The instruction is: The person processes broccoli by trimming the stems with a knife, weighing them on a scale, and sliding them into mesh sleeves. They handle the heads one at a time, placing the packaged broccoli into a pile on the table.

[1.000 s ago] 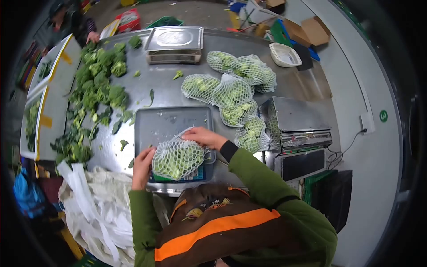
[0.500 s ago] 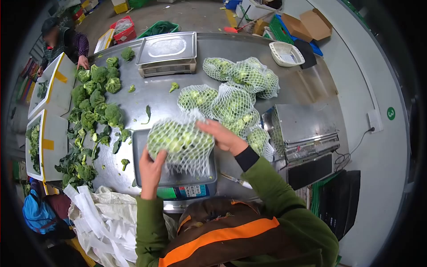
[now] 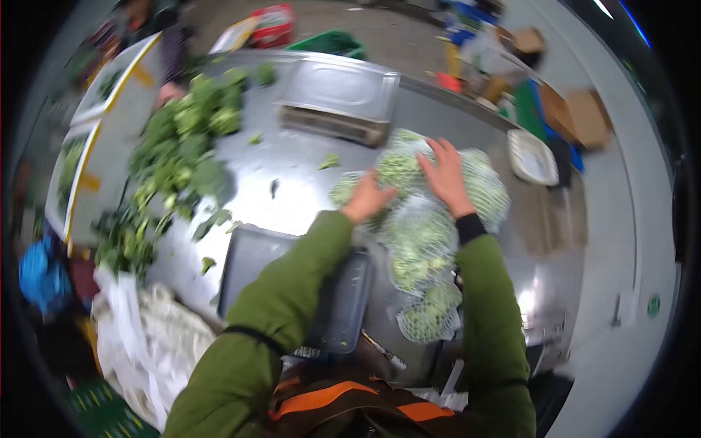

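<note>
Netted bags of broccoli (image 3: 420, 233) lie in a pile at the middle right. My left hand (image 3: 371, 196) is at the pile's left side, thumb and fingers apart, against a netted bag. With fingers spread, my right hand (image 3: 447, 175) rests on the upper part of the pile, beside a netted bag (image 3: 400, 162) lying between the hands. Motion blur hides the exact finger contact. Below my left forearm is the grey tray (image 3: 244, 255) of a scale, partly covered by the sleeve.
Loose broccoli (image 3: 182, 146) is heaped at left, by white boxes (image 3: 109, 157) and a co-worker's hand (image 3: 171, 93). A metal scale (image 3: 339, 91) stands at the back. A knife (image 3: 383, 350) lies near the front edge. A white basket (image 3: 533, 157) sits far right.
The netted bag of broccoli has left the scale tray and joined the pile. Both hands have moved forward and right with it, and the view has shifted.
</note>
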